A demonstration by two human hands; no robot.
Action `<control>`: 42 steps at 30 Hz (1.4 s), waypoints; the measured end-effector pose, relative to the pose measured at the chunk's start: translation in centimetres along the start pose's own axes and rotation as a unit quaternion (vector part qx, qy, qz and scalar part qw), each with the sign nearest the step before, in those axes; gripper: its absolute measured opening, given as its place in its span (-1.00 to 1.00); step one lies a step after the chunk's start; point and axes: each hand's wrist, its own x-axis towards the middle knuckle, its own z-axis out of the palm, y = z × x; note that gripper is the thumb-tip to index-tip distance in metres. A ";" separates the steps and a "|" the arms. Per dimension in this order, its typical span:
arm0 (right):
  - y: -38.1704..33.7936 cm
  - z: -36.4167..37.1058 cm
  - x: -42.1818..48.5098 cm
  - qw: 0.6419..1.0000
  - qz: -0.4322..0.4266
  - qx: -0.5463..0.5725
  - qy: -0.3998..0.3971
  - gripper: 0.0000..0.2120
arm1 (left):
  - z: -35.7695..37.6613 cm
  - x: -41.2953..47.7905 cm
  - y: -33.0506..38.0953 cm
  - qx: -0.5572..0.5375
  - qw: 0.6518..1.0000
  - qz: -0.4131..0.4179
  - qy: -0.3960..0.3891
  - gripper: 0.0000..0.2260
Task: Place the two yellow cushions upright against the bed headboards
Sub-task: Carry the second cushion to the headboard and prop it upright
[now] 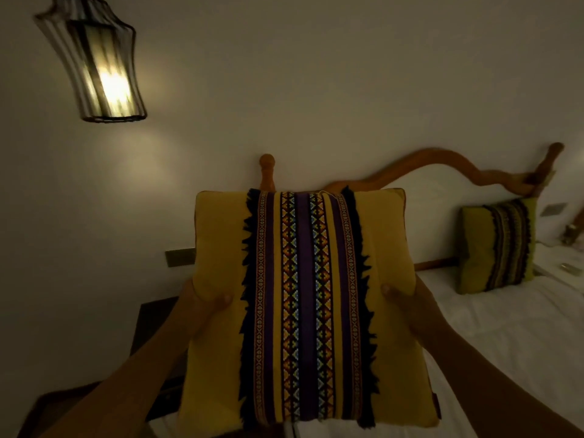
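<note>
- The near cushion was square and plump, of matte yellow cloth, with a woven band of purple stripes and small orange and blue diamonds down its middle, edged on both sides by a ragged dark fringe.
- It was held up in the air in front of the headboard, hiding the left part of the frame.
- The left hand gripped its left edge, thumb pressed into the front cloth, the other fingers hidden behind.
- The right hand gripped its right edge the same way, thumb denting the front.
- The headboard was carved orange-brown wood, a wavy top rail with a round knob on its left post.
- The far cushion, of the same pattern, stood upright against the headboard's right part, on the white, creased sheet.
- A lit lamp with a ribbed wire shade hung up and left of the headboard.
- A dark wooden table stood left of it, lower down.
</note>
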 end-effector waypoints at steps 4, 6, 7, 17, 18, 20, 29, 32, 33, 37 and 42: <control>0.1 2.0 6.0 1.000 0.011 -0.010 0.020 -0.54 | 0.1 8.2 0.5 0.010 0.999 -0.011 -0.039 0.11; -0.1 2.5 8.6 0.999 0.024 -0.017 0.033 -0.48 | 0.2 11.6 1.0 0.006 0.997 -0.024 -0.073 -0.06; -0.1 2.6 9.8 0.999 0.030 -0.022 0.040 -0.45 | 0.3 13.2 1.2 0.009 0.996 -0.024 -0.087 -0.18; 1.6 -0.2 16.9 0.995 0.058 -0.043 0.065 -0.32 | 4.8 20.8 2.9 -0.018 0.997 -0.017 -0.078 -0.21; 1.8 -0.8 17.4 0.995 0.064 -0.042 0.063 -0.31 | 5.4 20.8 2.9 -0.021 0.996 -0.017 -0.082 -0.16; 2.0 -2.0 18.1 0.995 0.071 -0.043 0.059 -0.31 | 6.9 20.6 3.0 -0.030 0.996 -0.017 -0.080 -0.04; 4.2 -7.6 21.8 0.994 0.077 -0.058 0.050 -0.49 | 14.2 20.6 2.6 -0.049 0.996 -0.038 -0.070 0.20; 5.7 -8.5 24.0 0.992 0.091 -0.068 0.054 -0.62 | 16.5 22.4 1.4 -0.057 0.995 -0.064 -0.059 -0.07; 6.2 -8.7 24.9 0.991 0.099 -0.070 0.055 -0.64 | 17.2 23.3 0.6 -0.058 0.994 -0.071 -0.057 -0.15; 9.0 -9.3 28.9 0.986 0.131 -0.082 0.061 -0.76 | 19.8 26.6 -2.3 -0.076 0.991 -0.101 -0.050 -0.23; 13.4 -10.7 34.0 0.977 0.185 -0.092 0.056 -0.66 | 23.3 29.8 -6.0 -0.108 0.981 -0.149 -0.068 -0.35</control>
